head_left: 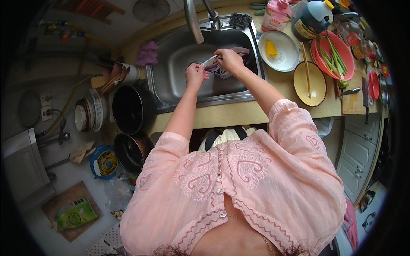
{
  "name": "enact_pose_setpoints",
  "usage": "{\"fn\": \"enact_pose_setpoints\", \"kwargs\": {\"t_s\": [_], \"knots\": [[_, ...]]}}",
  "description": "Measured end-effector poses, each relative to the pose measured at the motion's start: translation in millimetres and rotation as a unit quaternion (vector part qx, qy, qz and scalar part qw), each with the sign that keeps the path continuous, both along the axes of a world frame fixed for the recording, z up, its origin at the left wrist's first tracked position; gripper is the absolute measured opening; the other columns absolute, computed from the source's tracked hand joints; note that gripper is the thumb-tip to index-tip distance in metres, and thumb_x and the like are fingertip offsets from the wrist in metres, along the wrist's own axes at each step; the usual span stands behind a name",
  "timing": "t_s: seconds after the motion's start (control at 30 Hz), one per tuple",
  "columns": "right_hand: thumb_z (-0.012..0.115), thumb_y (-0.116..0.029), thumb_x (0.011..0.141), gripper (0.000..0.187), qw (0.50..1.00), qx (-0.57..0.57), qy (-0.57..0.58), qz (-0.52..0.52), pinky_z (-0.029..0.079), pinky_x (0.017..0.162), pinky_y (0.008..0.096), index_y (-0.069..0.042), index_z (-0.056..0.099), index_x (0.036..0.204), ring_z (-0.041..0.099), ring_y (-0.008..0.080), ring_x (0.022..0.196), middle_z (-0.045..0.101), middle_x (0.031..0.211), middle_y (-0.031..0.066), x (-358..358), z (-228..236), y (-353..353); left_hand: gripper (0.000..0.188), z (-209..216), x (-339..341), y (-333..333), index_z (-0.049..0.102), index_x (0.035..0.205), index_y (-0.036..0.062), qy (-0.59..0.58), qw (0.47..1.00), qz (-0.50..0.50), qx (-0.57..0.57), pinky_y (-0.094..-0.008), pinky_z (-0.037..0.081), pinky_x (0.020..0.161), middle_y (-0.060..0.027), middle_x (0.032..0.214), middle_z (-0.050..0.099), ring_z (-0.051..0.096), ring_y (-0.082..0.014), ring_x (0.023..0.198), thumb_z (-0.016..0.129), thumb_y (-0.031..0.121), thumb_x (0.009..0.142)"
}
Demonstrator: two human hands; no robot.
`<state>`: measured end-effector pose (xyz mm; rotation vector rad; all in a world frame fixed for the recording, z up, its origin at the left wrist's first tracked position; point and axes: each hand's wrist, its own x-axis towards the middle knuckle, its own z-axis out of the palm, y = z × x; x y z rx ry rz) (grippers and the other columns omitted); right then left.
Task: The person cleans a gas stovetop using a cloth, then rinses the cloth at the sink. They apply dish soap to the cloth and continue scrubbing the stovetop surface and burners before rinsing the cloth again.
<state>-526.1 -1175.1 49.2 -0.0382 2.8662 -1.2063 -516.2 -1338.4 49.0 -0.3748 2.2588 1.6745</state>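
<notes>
Over the steel sink (171, 81), both my hands are closed on the top edge of a plastic package (221, 71) with purple and white printing. My left hand (196, 76) pinches the near left end of its pale, strip-like edge. Just to the right and farther back, my right hand (230, 62) grips the other end, covering part of the package. The package's lower part hangs down into the basin. What is inside it cannot be made out.
A faucet (194, 23) reaches over the basin. On the right counter stand a white bowl (285, 59), a yellow bowl (301, 91) with chopsticks, and a red basin (348, 51) holding green stalks. A purple cloth (146, 53) hangs at the sink's left; black pots (132, 109) stand nearer.
</notes>
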Motion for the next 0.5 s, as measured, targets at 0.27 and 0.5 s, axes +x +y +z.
{"fn": "enact_pose_setpoints", "kwargs": {"t_s": [0.27,0.5], "knots": [[0.059,-0.021,0.074,0.028,1.000,0.009,-0.015,0.012,0.047,0.066,0.0387,-0.011,0.058,0.100,0.059,0.0295,0.080,0.062,0.084,0.0135,2.1,3.2,-0.2,0.020,4.3,7.2,-2.2,0.055,0.083,0.0020,0.181,0.932,-0.104,-0.295,-0.0371,0.046,0.066,-0.0123,0.075,0.061,0.059,-0.0258,0.070,0.065,0.015,0.072],[0.057,-0.020,0.077,0.035,0.992,-0.075,0.054,-0.081,0.045,0.062,0.0439,-0.012,0.043,0.108,0.058,0.0349,0.075,0.060,0.081,0.0162,48.3,18.0,7.9,0.035,13.0,-13.4,28.3,0.060,0.095,0.0095,0.351,0.840,-0.217,-0.353,-0.0378,0.039,0.084,-0.0065,0.092,0.061,0.054,-0.0251,0.090,0.070,0.019,0.064]]}}
